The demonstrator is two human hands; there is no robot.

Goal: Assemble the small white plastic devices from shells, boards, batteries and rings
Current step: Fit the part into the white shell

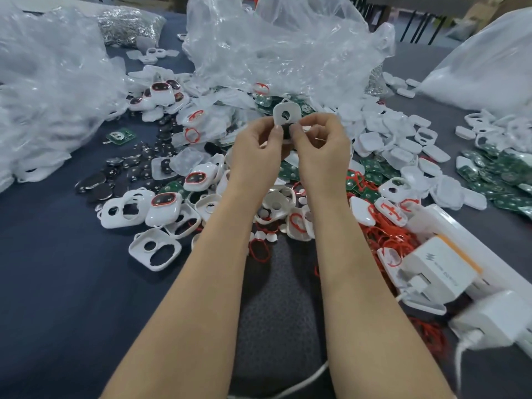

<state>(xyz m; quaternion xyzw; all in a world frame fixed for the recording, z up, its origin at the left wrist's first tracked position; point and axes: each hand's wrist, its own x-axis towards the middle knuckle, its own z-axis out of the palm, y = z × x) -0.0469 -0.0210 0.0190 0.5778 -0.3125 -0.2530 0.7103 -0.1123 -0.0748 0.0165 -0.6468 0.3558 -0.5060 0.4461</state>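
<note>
Both my hands are raised over the middle of the table and hold one white shell with a round hole, upright. My left hand pinches its left edge. My right hand pinches its lower right, where a small dark part sits between my fingertips. Below lie loose white shells, assembled shells with red rings, dark coin batteries, green boards and a heap of red rings.
Crumpled clear plastic bags pile up at the back and left. A bag of metal parts lies far left. White chargers on a power strip sit at the right, their cable trailing near me. More boards lie far right.
</note>
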